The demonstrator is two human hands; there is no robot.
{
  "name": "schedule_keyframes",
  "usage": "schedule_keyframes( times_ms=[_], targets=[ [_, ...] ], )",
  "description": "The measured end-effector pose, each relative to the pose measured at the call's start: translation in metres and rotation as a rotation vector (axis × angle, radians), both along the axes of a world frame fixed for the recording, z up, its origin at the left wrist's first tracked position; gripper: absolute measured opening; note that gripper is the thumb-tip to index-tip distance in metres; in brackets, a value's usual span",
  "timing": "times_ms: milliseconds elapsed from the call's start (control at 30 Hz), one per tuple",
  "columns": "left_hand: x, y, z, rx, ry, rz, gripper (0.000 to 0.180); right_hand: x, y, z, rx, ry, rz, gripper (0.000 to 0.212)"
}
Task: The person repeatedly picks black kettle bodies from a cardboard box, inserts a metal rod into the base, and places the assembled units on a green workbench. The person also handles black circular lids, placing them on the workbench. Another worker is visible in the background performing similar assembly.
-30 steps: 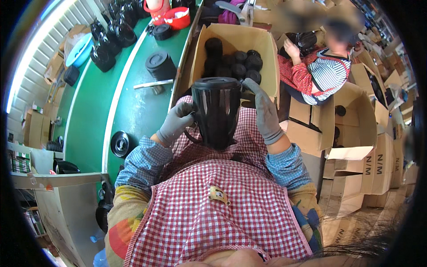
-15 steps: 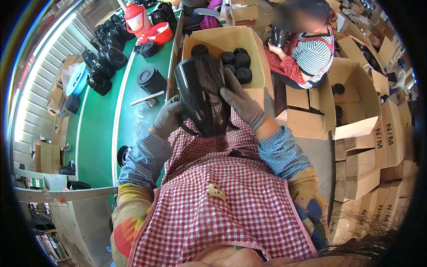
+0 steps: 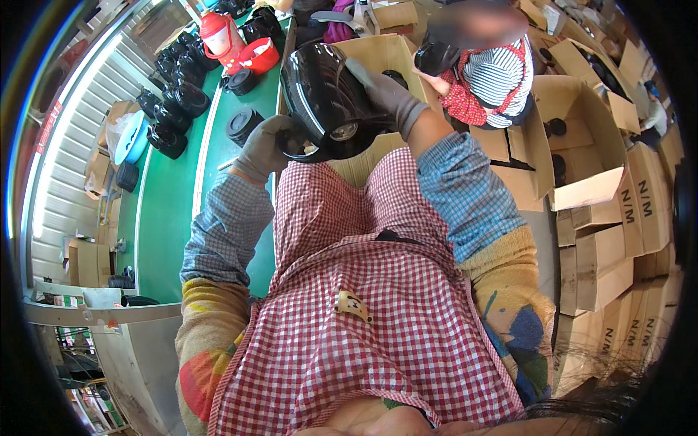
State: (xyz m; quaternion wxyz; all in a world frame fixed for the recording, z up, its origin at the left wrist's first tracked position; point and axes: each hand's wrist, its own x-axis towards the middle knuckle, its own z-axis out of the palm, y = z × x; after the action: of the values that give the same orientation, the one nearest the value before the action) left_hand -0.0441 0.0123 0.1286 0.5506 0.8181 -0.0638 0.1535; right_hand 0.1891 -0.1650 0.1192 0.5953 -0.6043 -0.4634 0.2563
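Note:
Between my two hands is a glossy black jug (image 3: 320, 91), tilted, above the near end of an open cardboard box (image 3: 374, 52). My left hand (image 3: 265, 149), in a grey glove, is closed at the jug's lower left, by a curved handle-like part; its fingertips are partly hidden. On the right side of the jug, my gloved right hand (image 3: 385, 94) lies with its fingers curved along the wall. A small pale round spot shows on the jug's lower surface. Inside the box, a black round part (image 3: 395, 78) is visible; my arm and the jug cover the rest.
To the left runs a green worktable (image 3: 171, 218) with several black jugs (image 3: 169, 138), stacked black round parts (image 3: 242, 125), a red-and-white container (image 3: 219, 36) and a light-blue basin (image 3: 131, 138). A co-worker (image 3: 494, 83) holds a black jug ahead right. Open cardboard boxes (image 3: 589, 192) stand right.
The jug has tipped over and risen slightly, turning its lower end toward the right. Both hands moved up with it and kept their hold. The co-worker's jug has turned and shifted left.

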Motion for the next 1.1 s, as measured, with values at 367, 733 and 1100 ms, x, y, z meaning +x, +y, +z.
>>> schedule_keyframes(
  times_ms=[367, 733, 1100],
  targets=[
    [-0.009, -0.015, -0.023, -0.582, 0.122, 0.156, 0.031, -0.023, -0.057, 0.013, 0.192, -0.74, -0.304, 0.041],
    [-0.107, -0.087, -0.139, 0.314, 0.334, 0.029, 0.049, -0.106, -0.113, -0.123, -0.119, 0.198, 0.043, 0.05],
    [-0.086, 0.218, -0.165, 1.159, 0.957, 0.897, 0.076, -0.059, -0.096, -0.112, -0.194, -0.322, -0.013, 0.048]
  ],
)
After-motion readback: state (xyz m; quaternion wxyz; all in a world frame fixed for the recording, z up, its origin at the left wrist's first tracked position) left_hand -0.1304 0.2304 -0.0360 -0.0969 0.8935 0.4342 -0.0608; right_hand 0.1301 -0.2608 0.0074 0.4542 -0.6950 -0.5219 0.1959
